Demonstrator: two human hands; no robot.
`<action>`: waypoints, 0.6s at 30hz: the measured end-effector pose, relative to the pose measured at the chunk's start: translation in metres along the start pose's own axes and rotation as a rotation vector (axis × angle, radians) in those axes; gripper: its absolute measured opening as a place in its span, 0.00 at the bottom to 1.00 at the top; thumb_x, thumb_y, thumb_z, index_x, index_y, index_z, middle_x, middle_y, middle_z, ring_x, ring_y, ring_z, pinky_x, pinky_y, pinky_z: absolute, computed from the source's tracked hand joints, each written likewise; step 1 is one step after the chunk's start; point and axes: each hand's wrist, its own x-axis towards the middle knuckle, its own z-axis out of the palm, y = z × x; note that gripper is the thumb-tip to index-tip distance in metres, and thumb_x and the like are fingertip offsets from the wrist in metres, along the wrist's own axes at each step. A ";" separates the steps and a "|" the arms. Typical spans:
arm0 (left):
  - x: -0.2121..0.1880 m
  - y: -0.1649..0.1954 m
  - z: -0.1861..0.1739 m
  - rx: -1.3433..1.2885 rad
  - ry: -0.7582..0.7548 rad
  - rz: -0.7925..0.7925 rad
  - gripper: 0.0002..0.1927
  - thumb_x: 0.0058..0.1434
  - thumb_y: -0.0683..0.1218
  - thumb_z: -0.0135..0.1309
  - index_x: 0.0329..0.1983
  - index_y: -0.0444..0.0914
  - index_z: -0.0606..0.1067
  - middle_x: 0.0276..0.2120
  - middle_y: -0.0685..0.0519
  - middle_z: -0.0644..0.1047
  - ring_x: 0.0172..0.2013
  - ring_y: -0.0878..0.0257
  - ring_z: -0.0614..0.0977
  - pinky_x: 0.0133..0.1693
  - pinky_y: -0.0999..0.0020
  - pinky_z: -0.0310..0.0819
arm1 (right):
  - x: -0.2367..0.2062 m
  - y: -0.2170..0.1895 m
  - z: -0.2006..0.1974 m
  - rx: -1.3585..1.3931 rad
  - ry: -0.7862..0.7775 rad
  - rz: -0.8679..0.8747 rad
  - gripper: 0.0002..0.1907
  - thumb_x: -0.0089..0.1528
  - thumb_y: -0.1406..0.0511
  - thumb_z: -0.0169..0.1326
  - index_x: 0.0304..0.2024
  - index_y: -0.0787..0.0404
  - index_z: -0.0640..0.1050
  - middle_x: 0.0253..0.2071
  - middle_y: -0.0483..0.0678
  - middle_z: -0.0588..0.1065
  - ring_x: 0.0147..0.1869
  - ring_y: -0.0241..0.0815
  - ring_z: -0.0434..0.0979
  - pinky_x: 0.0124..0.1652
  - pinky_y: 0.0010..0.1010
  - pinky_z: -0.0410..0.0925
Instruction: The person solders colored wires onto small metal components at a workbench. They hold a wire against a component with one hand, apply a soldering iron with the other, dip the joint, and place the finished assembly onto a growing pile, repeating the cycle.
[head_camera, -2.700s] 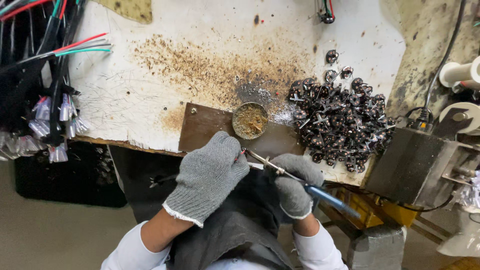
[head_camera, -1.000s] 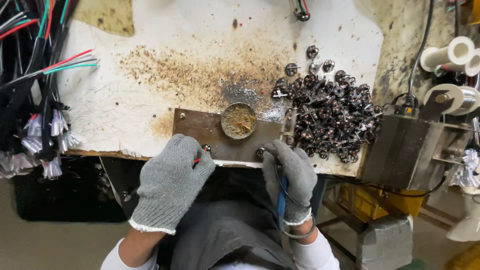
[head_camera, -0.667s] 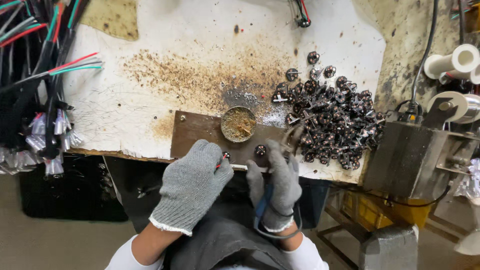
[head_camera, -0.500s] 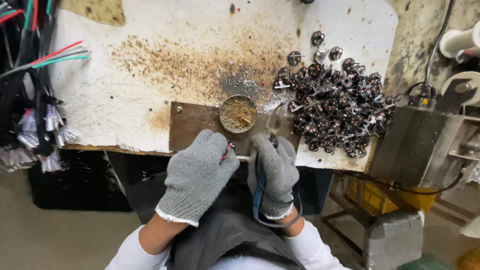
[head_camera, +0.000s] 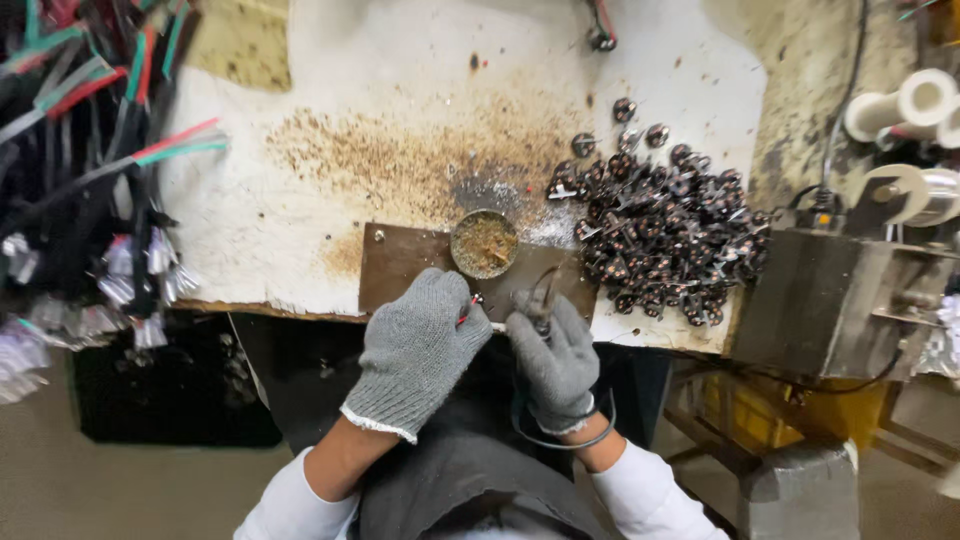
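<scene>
— At the desk's (head_camera: 300, 230) near edge, what do the hands hold?

— Both wear grey knit gloves. The left hand (head_camera: 420, 345) has its fingers curled tight around a thin red wire (head_camera: 466, 310), whose end pokes out by the thumb. The right hand (head_camera: 555, 355) is closed on a slim tool (head_camera: 540, 295); its dark tip rises above the fingers, and a dark cord (head_camera: 560, 440) loops under the wrist.

— Where do they meet?

— Over the front edge of a brown plate (head_camera: 410, 265) that lies on the desk. The wire end and the tool tip sit just beside each other; I cannot tell whether they touch.

— What else is on that plate?

— A small round tin (head_camera: 484, 243) filled with something brownish, just beyond the fingertips. The white desk cover behind it is speckled with brown stains.

— And to the right?

— A heap of small dark metal parts (head_camera: 665, 235), touching the plate's right end and reaching toward a grey metal box (head_camera: 830, 300). White spools (head_camera: 900, 105) stand above the box.

— To the left?

— A blurred bundle of cables (head_camera: 90, 150), black with red and green strands, hanging off the desk's left side, well apart from the hands.

— Anything of the person?

— White sleeves and a dark apron below the hands.
</scene>
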 end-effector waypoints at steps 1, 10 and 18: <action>0.000 0.001 -0.002 0.004 -0.035 -0.031 0.11 0.57 0.48 0.60 0.29 0.39 0.71 0.29 0.46 0.73 0.29 0.45 0.79 0.29 0.52 0.72 | 0.001 -0.002 -0.004 0.000 0.015 -0.032 0.14 0.55 0.69 0.64 0.45 0.56 0.83 0.48 0.54 0.80 0.55 0.59 0.80 0.56 0.46 0.72; -0.018 0.005 0.001 -0.164 0.228 -0.031 0.12 0.56 0.44 0.63 0.36 0.35 0.72 0.36 0.44 0.75 0.33 0.50 0.81 0.34 0.58 0.75 | 0.013 -0.017 -0.018 0.257 0.157 -0.001 0.16 0.54 0.72 0.65 0.46 0.59 0.82 0.50 0.54 0.80 0.55 0.54 0.82 0.54 0.40 0.73; -0.094 -0.054 -0.005 -0.076 0.278 0.146 0.15 0.54 0.35 0.58 0.45 0.37 0.80 0.37 0.47 0.81 0.37 0.58 0.85 0.39 0.70 0.81 | 0.034 -0.003 -0.029 0.274 0.110 0.057 0.16 0.54 0.74 0.63 0.45 0.60 0.81 0.43 0.51 0.82 0.50 0.51 0.83 0.50 0.37 0.73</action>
